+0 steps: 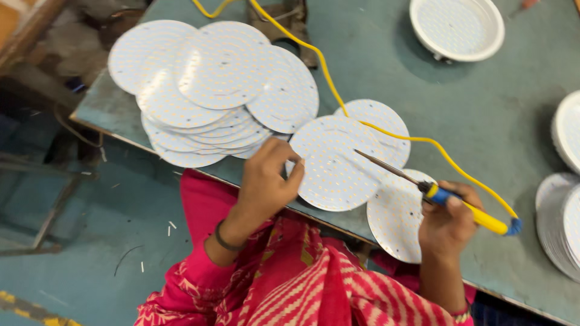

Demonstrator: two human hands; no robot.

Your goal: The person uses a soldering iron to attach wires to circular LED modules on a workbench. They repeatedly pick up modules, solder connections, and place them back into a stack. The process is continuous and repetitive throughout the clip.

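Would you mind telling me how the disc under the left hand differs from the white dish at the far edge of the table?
The disc is flat and rimless; the dish has a raised rim. The left hand touches the disc, and the iron in the right hand points at it; the dish stands alone, untouched. The disc overlaps other discs; the dish does not. Both are round, white and dotted.

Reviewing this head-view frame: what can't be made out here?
- Left hand fingertips: curled over the round LED board, so the contact is hidden.
- Stacked discs at right: cut off by the frame edge.
- Soldering iron tip contact: too small.
- Yellow cable: leaves the top edge.
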